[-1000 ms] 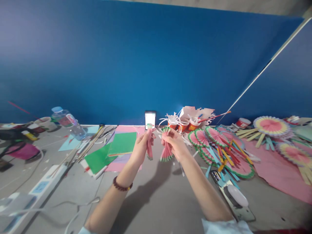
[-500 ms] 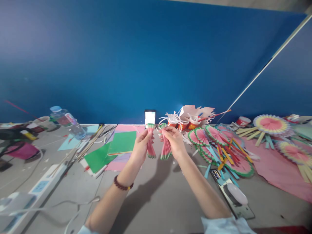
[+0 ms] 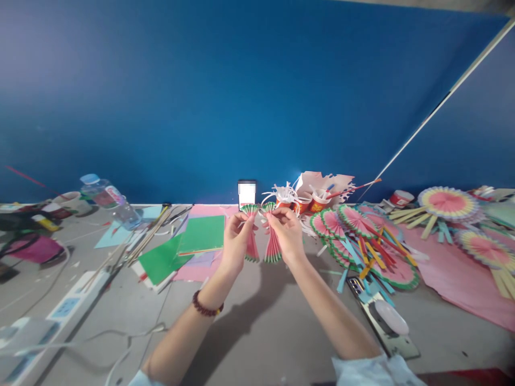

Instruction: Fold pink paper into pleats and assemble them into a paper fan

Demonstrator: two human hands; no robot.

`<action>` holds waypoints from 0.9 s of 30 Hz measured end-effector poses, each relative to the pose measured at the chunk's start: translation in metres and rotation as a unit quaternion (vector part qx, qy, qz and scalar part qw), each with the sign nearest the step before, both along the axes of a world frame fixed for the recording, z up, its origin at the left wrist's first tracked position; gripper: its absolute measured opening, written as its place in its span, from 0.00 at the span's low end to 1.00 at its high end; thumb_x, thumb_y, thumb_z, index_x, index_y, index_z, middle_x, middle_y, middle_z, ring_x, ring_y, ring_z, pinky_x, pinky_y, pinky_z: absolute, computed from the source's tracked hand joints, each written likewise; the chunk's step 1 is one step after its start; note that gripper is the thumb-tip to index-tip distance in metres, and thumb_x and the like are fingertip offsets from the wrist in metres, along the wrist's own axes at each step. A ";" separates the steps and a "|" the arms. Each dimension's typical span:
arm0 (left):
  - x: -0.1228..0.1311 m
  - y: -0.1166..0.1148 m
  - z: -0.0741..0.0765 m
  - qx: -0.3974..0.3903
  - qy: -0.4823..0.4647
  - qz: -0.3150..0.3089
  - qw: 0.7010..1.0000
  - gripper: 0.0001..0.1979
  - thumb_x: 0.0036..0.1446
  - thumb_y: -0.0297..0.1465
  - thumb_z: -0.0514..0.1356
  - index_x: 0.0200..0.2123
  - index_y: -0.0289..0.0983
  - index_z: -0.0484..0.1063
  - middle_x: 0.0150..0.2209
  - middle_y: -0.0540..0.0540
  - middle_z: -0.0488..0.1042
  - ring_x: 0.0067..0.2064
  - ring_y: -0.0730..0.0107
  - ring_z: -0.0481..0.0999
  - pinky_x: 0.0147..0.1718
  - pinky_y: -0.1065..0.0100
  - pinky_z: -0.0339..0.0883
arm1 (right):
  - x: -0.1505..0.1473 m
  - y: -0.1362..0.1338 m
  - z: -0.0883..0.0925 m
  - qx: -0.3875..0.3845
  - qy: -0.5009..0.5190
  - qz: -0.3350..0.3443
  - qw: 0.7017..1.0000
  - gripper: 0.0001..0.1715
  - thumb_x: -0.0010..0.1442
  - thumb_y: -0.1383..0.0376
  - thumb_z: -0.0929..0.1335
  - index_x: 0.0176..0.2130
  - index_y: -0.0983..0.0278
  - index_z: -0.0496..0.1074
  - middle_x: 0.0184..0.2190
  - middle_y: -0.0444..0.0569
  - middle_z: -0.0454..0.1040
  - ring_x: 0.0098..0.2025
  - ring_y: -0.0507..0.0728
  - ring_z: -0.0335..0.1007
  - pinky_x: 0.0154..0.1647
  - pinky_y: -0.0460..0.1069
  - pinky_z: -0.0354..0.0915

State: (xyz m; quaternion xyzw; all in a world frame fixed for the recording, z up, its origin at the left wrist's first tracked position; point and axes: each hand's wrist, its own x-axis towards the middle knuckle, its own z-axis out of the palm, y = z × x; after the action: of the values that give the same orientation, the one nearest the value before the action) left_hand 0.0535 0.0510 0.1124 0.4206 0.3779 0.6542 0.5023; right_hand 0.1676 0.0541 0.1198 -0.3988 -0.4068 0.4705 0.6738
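Observation:
Two pleated pink paper pieces with green edges are held upright over the grey table, side by side with a narrow gap. My left hand pinches the left pleated piece around its middle. The right pleated piece is pinched at its middle by my right hand. Both pieces fan out a little at their top and bottom ends. Just behind them stands a small device with a bright screen, against the blue wall.
Green paper sheets, sticks, a water bottle and a power strip lie left. Right are red cups, watermelon-coloured paper fans, a phone and pink paper.
The upper ends of both pleated pieces have spread wider. My left hand has turned slightly, with its wrist a little further right. Both hands keep their hold.

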 end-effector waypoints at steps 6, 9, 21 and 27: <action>0.003 -0.001 -0.001 -0.003 -0.003 -0.003 1.000 0.12 0.50 0.36 0.66 0.26 0.37 0.66 0.25 0.54 0.67 0.27 0.77 0.70 0.29 0.75 0.64 | 0.000 0.000 -0.005 0.001 -0.014 0.000 1.000 0.15 0.46 0.58 0.74 0.30 0.62 0.69 0.26 0.42 0.73 0.24 0.52 0.72 0.21 0.46 0.69; 0.004 -0.001 0.000 0.002 -0.015 -0.013 1.000 0.12 0.48 0.35 0.67 0.27 0.37 0.67 0.25 0.54 0.68 0.27 0.77 0.71 0.31 0.74 0.66 | 0.000 0.000 -0.005 0.004 -0.017 0.005 1.000 0.14 0.47 0.59 0.74 0.31 0.62 0.69 0.26 0.42 0.74 0.24 0.51 0.72 0.22 0.45 0.70; 0.008 -0.003 0.000 -0.002 -0.034 -0.015 0.999 0.13 0.44 0.34 0.70 0.28 0.36 0.70 0.28 0.51 0.73 0.29 0.75 0.74 0.34 0.72 0.69 | 0.002 0.000 -0.010 0.016 -0.050 -0.002 0.999 0.13 0.48 0.58 0.74 0.31 0.64 0.73 0.27 0.45 0.76 0.28 0.53 0.73 0.25 0.46 0.71; 0.010 -0.002 -0.006 -0.011 -0.051 -0.014 0.999 0.13 0.44 0.35 0.70 0.29 0.36 0.71 0.27 0.50 0.74 0.29 0.75 0.75 0.31 0.73 0.69 | -0.001 0.000 -0.012 0.006 -0.035 -0.007 0.999 0.13 0.48 0.57 0.74 0.29 0.64 0.74 0.26 0.45 0.77 0.28 0.54 0.74 0.27 0.47 0.72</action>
State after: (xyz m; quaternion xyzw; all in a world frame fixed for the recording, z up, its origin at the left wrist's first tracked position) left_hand 0.0636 0.0493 0.1065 0.3862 0.3528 0.6635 0.5349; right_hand 0.1666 0.0539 0.1073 -0.4140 -0.4300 0.4488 0.6651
